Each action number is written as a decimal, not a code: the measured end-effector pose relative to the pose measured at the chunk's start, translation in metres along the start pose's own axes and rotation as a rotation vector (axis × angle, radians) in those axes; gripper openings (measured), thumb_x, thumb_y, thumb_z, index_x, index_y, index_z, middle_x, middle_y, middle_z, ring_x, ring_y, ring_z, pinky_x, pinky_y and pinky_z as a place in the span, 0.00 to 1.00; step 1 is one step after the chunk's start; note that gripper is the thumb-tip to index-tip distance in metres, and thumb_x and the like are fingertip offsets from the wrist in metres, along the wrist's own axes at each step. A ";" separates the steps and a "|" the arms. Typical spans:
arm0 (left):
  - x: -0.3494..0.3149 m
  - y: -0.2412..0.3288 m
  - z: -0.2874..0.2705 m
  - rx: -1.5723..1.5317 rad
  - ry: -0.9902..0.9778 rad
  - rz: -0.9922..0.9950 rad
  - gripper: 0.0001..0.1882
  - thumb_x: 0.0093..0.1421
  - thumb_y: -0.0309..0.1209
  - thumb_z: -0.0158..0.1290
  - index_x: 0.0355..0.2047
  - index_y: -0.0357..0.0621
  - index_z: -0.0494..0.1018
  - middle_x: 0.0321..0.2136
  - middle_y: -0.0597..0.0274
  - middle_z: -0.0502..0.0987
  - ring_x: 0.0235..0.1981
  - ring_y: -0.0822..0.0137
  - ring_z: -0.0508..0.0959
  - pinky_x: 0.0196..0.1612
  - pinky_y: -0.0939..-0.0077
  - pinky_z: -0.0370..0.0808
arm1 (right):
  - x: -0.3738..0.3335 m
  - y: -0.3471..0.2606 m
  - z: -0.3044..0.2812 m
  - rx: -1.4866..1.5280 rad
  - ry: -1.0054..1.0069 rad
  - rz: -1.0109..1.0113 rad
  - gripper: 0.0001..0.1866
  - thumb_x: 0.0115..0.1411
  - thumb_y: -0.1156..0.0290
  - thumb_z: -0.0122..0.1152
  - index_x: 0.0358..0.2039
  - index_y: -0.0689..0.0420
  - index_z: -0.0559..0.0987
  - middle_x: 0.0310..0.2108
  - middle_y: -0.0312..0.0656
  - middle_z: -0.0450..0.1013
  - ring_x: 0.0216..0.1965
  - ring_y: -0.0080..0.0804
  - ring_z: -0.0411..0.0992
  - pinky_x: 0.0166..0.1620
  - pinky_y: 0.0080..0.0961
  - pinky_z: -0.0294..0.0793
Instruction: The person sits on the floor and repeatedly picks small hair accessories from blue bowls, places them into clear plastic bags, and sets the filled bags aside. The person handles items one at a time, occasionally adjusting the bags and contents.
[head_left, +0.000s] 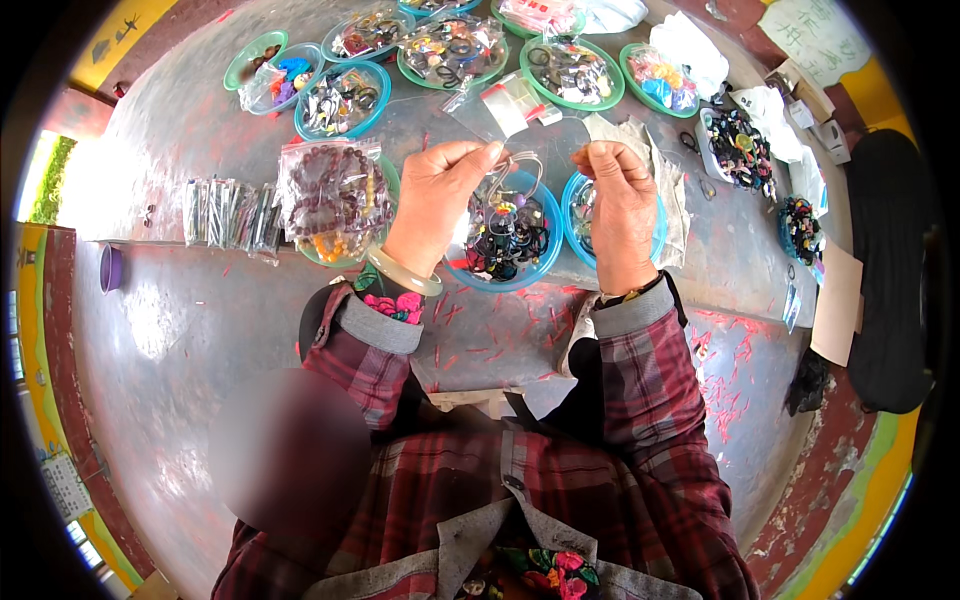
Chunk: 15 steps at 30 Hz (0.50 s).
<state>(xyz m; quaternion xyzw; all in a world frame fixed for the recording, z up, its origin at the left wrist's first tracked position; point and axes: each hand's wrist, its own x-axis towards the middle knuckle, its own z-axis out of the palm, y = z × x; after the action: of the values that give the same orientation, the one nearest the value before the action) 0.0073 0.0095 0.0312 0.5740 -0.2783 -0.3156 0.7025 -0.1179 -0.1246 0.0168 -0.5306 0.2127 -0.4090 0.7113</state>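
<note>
My left hand (440, 200) is raised over the near edge of the table, thumb and finger pinched on a looped grey cord (527, 165). The loop hangs above a blue basin (552, 250) of dark hair ties and small coloured pieces. To its right my right hand (622, 205) is closed in a pinch, level with the left. A thin pale line seems to arch between the hands, but what the right fingertips hold is too small to tell. Behind my right hand stands a second blue basin (572, 225), its contents mostly covered.
On the left lie a bag of dark beads (335, 190) and flat clear packets (235, 215). Several basins of bagged trinkets, including a green one (590, 100), line the back. A white tray of dark pieces (738, 150) stands right. Red scraps (490, 325) litter the ground.
</note>
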 end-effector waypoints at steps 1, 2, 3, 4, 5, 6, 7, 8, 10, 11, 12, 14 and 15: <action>0.000 -0.001 0.001 0.033 0.010 -0.013 0.10 0.57 0.31 0.52 0.31 0.35 0.76 0.27 0.63 0.78 0.30 0.78 0.74 0.37 0.85 0.69 | -0.001 -0.001 0.003 -0.027 -0.035 0.025 0.05 0.56 0.72 0.58 0.30 0.61 0.76 0.26 0.31 0.72 0.31 0.15 0.65 0.37 0.13 0.63; 0.000 -0.002 0.002 0.066 0.021 -0.026 0.10 0.57 0.31 0.53 0.31 0.35 0.76 0.27 0.63 0.78 0.30 0.78 0.74 0.37 0.85 0.69 | -0.002 -0.002 0.007 -0.055 -0.070 0.051 0.05 0.56 0.73 0.58 0.30 0.60 0.76 0.26 0.31 0.72 0.31 0.15 0.65 0.37 0.13 0.63; -0.001 -0.003 0.003 0.099 0.029 -0.041 0.10 0.57 0.31 0.53 0.31 0.35 0.76 0.27 0.63 0.78 0.30 0.78 0.74 0.37 0.84 0.69 | -0.005 -0.003 0.010 -0.082 -0.103 0.076 0.05 0.55 0.73 0.58 0.31 0.60 0.77 0.27 0.30 0.72 0.32 0.14 0.65 0.37 0.12 0.63; 0.000 -0.005 0.003 0.113 0.014 -0.037 0.10 0.57 0.31 0.53 0.32 0.35 0.76 0.27 0.63 0.78 0.30 0.78 0.74 0.37 0.84 0.69 | -0.006 -0.001 0.010 -0.074 -0.119 0.084 0.04 0.55 0.74 0.58 0.31 0.60 0.76 0.27 0.30 0.72 0.32 0.14 0.65 0.37 0.12 0.63; 0.000 -0.006 0.003 0.127 0.000 -0.034 0.10 0.57 0.31 0.53 0.32 0.34 0.76 0.28 0.63 0.78 0.31 0.78 0.74 0.37 0.84 0.69 | -0.008 0.002 0.009 -0.065 -0.136 0.092 0.04 0.55 0.74 0.58 0.31 0.60 0.76 0.27 0.30 0.72 0.32 0.14 0.65 0.37 0.12 0.63; 0.001 -0.007 0.002 0.140 -0.014 -0.030 0.11 0.57 0.31 0.53 0.32 0.34 0.76 0.28 0.63 0.78 0.31 0.78 0.74 0.38 0.84 0.69 | -0.009 0.004 0.008 -0.057 -0.154 0.100 0.04 0.55 0.75 0.58 0.32 0.60 0.76 0.27 0.30 0.72 0.32 0.14 0.65 0.37 0.12 0.63; 0.001 -0.008 0.002 0.130 -0.018 -0.026 0.11 0.57 0.31 0.53 0.32 0.34 0.76 0.28 0.63 0.78 0.31 0.78 0.74 0.38 0.84 0.69 | -0.009 0.005 0.008 -0.056 -0.159 0.090 0.04 0.55 0.75 0.58 0.32 0.60 0.76 0.28 0.30 0.72 0.32 0.14 0.65 0.37 0.12 0.63; 0.000 -0.009 0.002 0.119 -0.023 -0.023 0.11 0.57 0.31 0.53 0.32 0.34 0.76 0.28 0.63 0.78 0.31 0.78 0.73 0.38 0.84 0.68 | -0.009 0.005 0.007 -0.056 -0.163 0.081 0.04 0.55 0.74 0.58 0.32 0.60 0.76 0.28 0.30 0.72 0.32 0.14 0.65 0.37 0.12 0.63; 0.000 -0.010 0.002 0.084 -0.021 -0.030 0.11 0.57 0.31 0.53 0.33 0.34 0.76 0.28 0.63 0.78 0.32 0.78 0.73 0.39 0.84 0.68 | -0.009 0.006 0.007 -0.060 -0.171 0.066 0.04 0.56 0.74 0.57 0.32 0.60 0.76 0.28 0.30 0.72 0.32 0.14 0.65 0.37 0.12 0.63; 0.000 -0.009 0.003 0.060 -0.015 -0.040 0.11 0.57 0.31 0.53 0.33 0.34 0.76 0.28 0.63 0.77 0.32 0.78 0.73 0.39 0.84 0.68 | -0.009 0.005 0.008 -0.065 -0.172 0.060 0.04 0.56 0.74 0.57 0.32 0.60 0.76 0.28 0.30 0.72 0.32 0.14 0.65 0.37 0.12 0.63; 0.000 -0.009 0.004 0.036 -0.009 -0.051 0.11 0.57 0.31 0.53 0.33 0.34 0.76 0.28 0.63 0.77 0.32 0.78 0.73 0.39 0.83 0.68 | -0.009 0.005 0.008 -0.071 -0.173 0.054 0.04 0.57 0.74 0.56 0.32 0.60 0.76 0.28 0.30 0.72 0.32 0.14 0.65 0.37 0.12 0.63; 0.000 -0.009 0.005 0.077 -0.009 -0.036 0.11 0.57 0.32 0.53 0.33 0.34 0.76 0.28 0.63 0.77 0.31 0.78 0.73 0.38 0.84 0.68 | -0.008 0.005 0.007 -0.053 -0.176 0.035 0.05 0.57 0.74 0.56 0.32 0.60 0.76 0.28 0.30 0.72 0.32 0.14 0.65 0.38 0.12 0.63; 0.000 -0.009 0.005 0.099 -0.008 -0.030 0.12 0.58 0.32 0.52 0.33 0.34 0.76 0.28 0.63 0.77 0.31 0.78 0.73 0.38 0.84 0.68 | -0.008 0.004 0.009 -0.042 -0.179 0.027 0.05 0.57 0.74 0.55 0.32 0.60 0.76 0.28 0.30 0.72 0.32 0.14 0.65 0.38 0.12 0.63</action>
<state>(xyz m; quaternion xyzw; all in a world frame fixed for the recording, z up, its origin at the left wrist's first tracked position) 0.0031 0.0051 0.0234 0.6108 -0.2876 -0.3141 0.6675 -0.1139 -0.1125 0.0151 -0.5769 0.1639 -0.3458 0.7216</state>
